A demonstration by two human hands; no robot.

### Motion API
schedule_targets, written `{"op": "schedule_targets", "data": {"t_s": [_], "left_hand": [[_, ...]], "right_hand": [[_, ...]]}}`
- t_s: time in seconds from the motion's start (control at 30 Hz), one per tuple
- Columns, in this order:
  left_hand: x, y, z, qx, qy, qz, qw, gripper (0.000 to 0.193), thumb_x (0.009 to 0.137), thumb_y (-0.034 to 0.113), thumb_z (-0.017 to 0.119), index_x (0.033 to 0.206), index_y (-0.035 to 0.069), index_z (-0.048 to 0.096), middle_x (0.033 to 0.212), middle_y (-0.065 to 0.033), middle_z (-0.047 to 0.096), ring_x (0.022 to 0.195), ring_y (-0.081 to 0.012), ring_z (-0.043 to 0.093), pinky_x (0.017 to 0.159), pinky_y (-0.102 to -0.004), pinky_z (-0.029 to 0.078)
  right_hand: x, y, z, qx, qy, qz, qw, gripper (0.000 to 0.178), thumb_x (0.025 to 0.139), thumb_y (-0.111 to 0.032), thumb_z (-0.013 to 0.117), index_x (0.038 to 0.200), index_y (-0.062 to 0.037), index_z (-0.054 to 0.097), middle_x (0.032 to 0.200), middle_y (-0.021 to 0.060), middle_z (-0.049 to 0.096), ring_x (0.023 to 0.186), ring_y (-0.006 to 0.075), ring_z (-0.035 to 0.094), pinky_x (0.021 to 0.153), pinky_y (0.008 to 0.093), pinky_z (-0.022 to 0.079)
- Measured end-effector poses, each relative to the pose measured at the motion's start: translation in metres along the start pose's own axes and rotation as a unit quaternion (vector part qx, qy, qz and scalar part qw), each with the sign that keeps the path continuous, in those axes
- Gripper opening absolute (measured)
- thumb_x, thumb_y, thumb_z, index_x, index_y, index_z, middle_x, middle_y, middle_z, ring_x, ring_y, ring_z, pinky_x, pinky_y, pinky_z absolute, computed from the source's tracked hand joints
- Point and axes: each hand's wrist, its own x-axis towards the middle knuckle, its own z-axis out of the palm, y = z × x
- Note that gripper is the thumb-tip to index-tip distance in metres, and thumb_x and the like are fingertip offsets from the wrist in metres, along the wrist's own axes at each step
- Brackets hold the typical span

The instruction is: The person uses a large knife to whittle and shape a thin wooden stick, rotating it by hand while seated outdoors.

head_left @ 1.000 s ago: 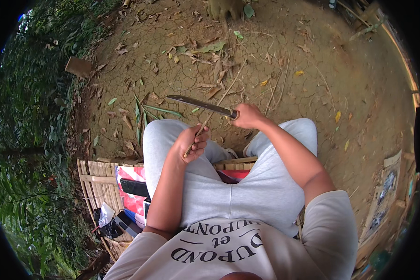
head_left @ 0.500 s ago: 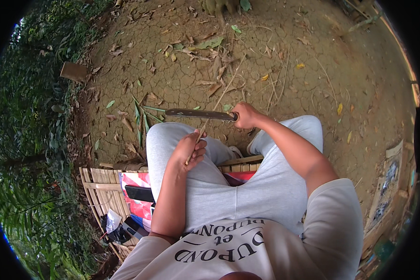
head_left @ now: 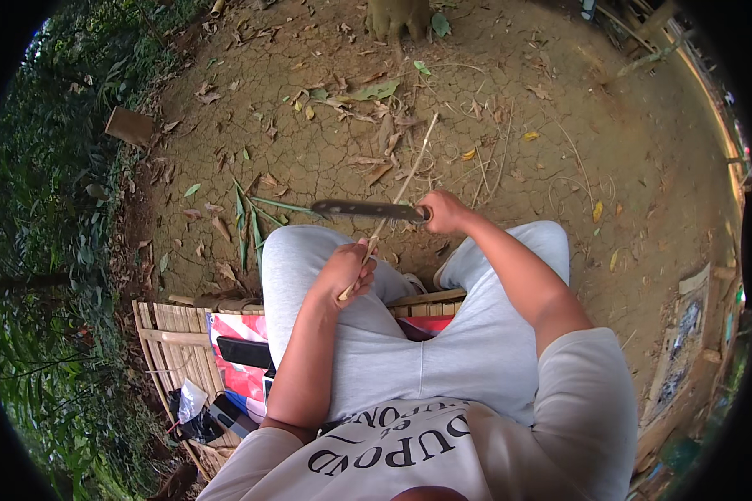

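I sit on a bamboo slat bench (head_left: 171, 330) with my knees apart over bare cracked earth. My left hand (head_left: 344, 271) rests above my left thigh, closed round a thin pale bamboo strip (head_left: 401, 188) that runs up and away from me. My right hand (head_left: 444, 213) grips the handle of a long dark knife (head_left: 363, 209). The blade lies level, pointing left, and crosses the strip just above my left hand.
Dry leaves and thin shavings (head_left: 376, 96) litter the ground ahead. A tree stump (head_left: 397, 17) stands at the top, a flat brown block (head_left: 128, 127) at the upper left by green foliage. A red cloth, a black phone (head_left: 244, 352) and small items lie on the bench.
The knife blade has swung from slanting to level and slid along the strip. The strip now stands out further ahead of my hands. Both hands have kept their grip.
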Motion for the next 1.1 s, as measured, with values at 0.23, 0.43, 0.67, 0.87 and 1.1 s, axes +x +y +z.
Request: {"op": "schedule_targets", "data": {"t_s": [0.23,0.43,0.67,0.87,1.1], "left_hand": [[0.0,0.004,-0.013,-0.063,-0.027,-0.01,0.998,0.027,0.107,0.032,0.032,0.101,0.01,0.046,0.054,0.0066,0.034,0.037,-0.0049,0.027,0.032,-0.0213,0.02],[0.002,0.016,-0.021,-0.135,-0.047,-0.04,0.989,0.026,0.107,0.032,0.032,0.101,0.011,0.046,0.053,0.0072,0.033,0.035,-0.0045,0.025,0.031,-0.0199,0.018],[0.002,0.021,-0.02,-0.101,-0.054,-0.064,0.991,0.026,0.107,0.031,0.033,0.1,0.01,0.047,0.052,0.0068,0.033,0.035,-0.0057,0.027,0.032,-0.0204,0.02],[0.007,0.009,-0.007,0.217,0.054,0.04,0.974,0.037,0.106,0.032,0.036,0.093,0.004,0.055,0.054,0.0002,0.043,0.04,-0.0104,0.037,0.038,-0.0258,0.031],[0.007,-0.001,-0.014,0.297,0.091,0.093,0.946,0.037,0.105,0.03,0.038,0.094,0.002,0.059,0.057,-0.0011,0.048,0.044,-0.011,0.043,0.042,-0.0275,0.035]], "right_hand": [[0.021,0.096,-0.001,0.062,0.053,0.263,0.961,0.019,0.071,-0.015,0.059,0.08,-0.0004,0.067,0.082,0.0229,0.068,0.082,0.0358,0.068,0.07,0.0418,0.051],[0.04,0.043,-0.002,0.023,-0.06,-0.005,0.998,0.016,0.071,-0.016,0.061,0.072,0.0001,0.062,0.074,0.021,0.065,0.073,0.0342,0.066,0.068,0.0421,0.05],[0.05,0.119,0.01,0.121,0.084,0.311,0.939,0.016,0.069,-0.015,0.064,0.073,-0.0002,0.065,0.076,0.0203,0.067,0.074,0.0337,0.067,0.07,0.0422,0.051],[0.037,0.018,-0.016,0.047,-0.139,0.011,0.989,0.01,0.064,-0.011,0.064,0.069,-0.0014,0.062,0.069,0.0181,0.064,0.072,0.0345,0.066,0.066,0.0433,0.049],[0.031,0.058,0.0,0.032,-0.087,-0.016,0.996,0.012,0.059,-0.008,0.064,0.063,-0.0011,0.055,0.06,0.0154,0.056,0.058,0.0315,0.057,0.056,0.0436,0.042]]}}
